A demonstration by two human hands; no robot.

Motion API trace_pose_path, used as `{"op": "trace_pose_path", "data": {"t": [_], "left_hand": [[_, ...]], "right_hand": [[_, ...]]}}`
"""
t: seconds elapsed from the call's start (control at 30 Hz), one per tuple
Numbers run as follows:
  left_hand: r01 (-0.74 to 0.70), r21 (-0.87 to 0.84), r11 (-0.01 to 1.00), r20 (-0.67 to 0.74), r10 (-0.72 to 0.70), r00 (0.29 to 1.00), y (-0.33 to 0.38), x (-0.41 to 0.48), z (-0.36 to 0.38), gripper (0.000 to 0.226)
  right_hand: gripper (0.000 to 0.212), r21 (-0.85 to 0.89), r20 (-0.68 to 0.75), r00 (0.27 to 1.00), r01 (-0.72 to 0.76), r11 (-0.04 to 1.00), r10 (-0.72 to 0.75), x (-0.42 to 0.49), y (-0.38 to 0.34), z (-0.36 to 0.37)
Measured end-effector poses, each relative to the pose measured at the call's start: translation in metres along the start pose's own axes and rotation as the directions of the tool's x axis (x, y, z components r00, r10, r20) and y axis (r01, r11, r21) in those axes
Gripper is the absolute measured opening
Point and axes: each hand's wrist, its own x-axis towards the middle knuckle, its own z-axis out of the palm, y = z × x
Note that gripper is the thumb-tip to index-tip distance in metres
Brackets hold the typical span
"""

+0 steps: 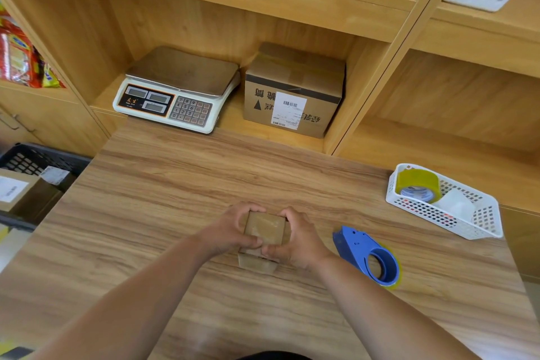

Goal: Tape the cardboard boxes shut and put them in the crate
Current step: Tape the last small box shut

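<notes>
The left grip (232, 231) and right grip (301, 241) both clasp a small box (264, 231) standing on the table (175, 199), fingers curled round its sides and thumbs at its near edge. A blue dispenser (368, 254) lies just right of it. The black crate (35, 158), holding other boxes, sits beyond the table's left edge.

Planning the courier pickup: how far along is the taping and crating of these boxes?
Done: labelled boxes sit in the black crate. In hand: the left hand and right hand both grip a small box on the table, with glossy tape across its top; the blue tape dispenser lies beside it. Left: moving this box to the crate, and probably the larger box on the shelf, which looks taped.
</notes>
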Motion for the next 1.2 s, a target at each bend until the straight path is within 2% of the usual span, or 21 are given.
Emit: {"op": "trace_pose_path", "data": {"t": [0.23,0.33,0.47,0.57,0.7,0.87,1.0,1.07,1.13,1.2], "left_hand": [[-0.019,-0.115,0.993,-0.04,0.015,0.999,0.0,0.01,0.0,0.035],[-0.018,-0.114,0.993,-0.114,0.005,0.994,0.002,0.013,0.005,0.02],[0.011,-0.125,0.992,-0.224,-0.039,0.974,0.002,0.016,0.016,0.013],[-0.048,-0.067,0.997,-0.31,0.025,0.95,-0.003,0.017,0.026,0.015],[-0.115,-0.001,0.993,-0.407,0.105,0.907,-0.012,0.018,0.03,0.027],[-0.104,0.058,0.993,-0.387,0.119,0.914,-0.014,0.018,0.029,0.029],[-0.106,0.071,0.992,-0.401,0.126,0.907,-0.019,0.021,0.028,0.031],[-0.108,0.042,0.993,-0.401,0.116,0.909,-0.023,0.023,0.028,0.031],[-0.147,0.034,0.989,-0.423,0.147,0.894,-0.027,0.025,0.029,0.029],[-0.146,0.039,0.989,-0.436,0.148,0.888,-0.029,0.027,0.029,0.03]], "right_hand": [[0.055,0.067,-0.023,1.0,0.001,0.998,0.001,0.013,-0.001,-0.002],[0.053,0.074,-0.037,0.999,0.009,0.997,-0.007,0.016,0.0,-0.002],[0.041,0.124,-0.087,0.996,0.034,0.992,-0.023,0.019,0.002,0.001],[0.034,0.128,-0.12,0.992,0.055,0.99,-0.04,0.021,0.006,0.005],[0.033,0.104,-0.141,0.986,0.101,0.989,-0.085,0.02,0.003,0.007],[0.035,0.093,-0.205,0.973,0.125,0.988,-0.104,0.022,-0.001,0.004],[0.034,-0.077,-0.161,0.981,0.095,0.993,-0.106,0.022,-0.006,0.001],[0.049,-0.207,-0.095,0.994,0.041,0.978,-0.062,0.017,-0.013,0.003],[0.063,-0.244,-0.081,0.996,0.0,0.97,-0.021,0.011,-0.021,0.004],[0.052,-0.241,-0.103,0.993,0.032,0.97,-0.058,0.01,-0.027,0.003]]}}
